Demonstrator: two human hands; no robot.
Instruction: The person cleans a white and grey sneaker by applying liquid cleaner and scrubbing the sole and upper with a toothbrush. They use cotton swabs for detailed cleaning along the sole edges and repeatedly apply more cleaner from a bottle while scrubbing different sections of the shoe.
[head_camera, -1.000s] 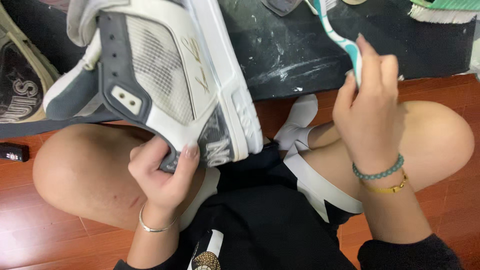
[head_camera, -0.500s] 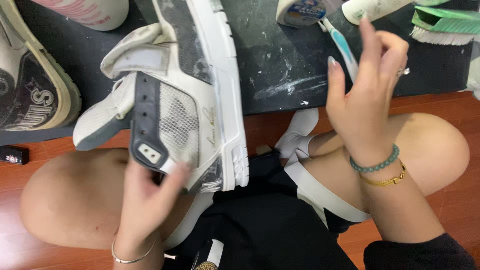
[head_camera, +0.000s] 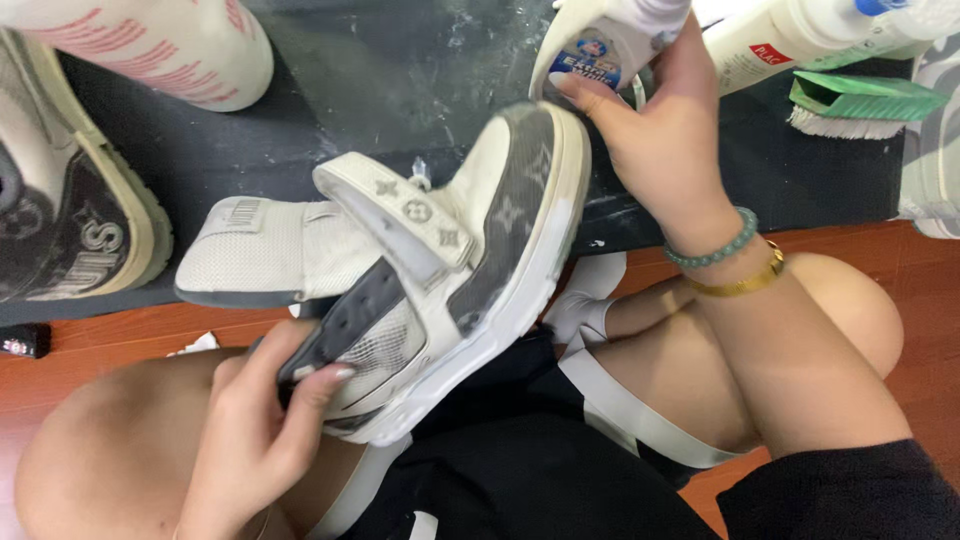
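My left hand (head_camera: 255, 420) grips the heel end of a white and grey high-top sneaker (head_camera: 440, 270), holding it tilted over my lap with its toe pointing up and away. My right hand (head_camera: 665, 140) is closed around a small white tub with a blue label (head_camera: 600, 45) at the top of the view, just beyond the sneaker's toe. A green bead bracelet and a gold bangle sit on my right wrist. The tub's top is cut off by the frame edge.
A dark wet mat (head_camera: 400, 90) covers the floor ahead. On it lie a dark and cream shoe (head_camera: 70, 200) at left, a white shoe with red marks (head_camera: 170, 45), a white bottle (head_camera: 800, 40) and a green brush (head_camera: 860, 100). Red wooden floor (head_camera: 900, 260) lies under my knees.
The sneaker has turned from sole-right and upright to lying across with the toe up. My right hand let go of the toothbrush and moved up to take the white tub.
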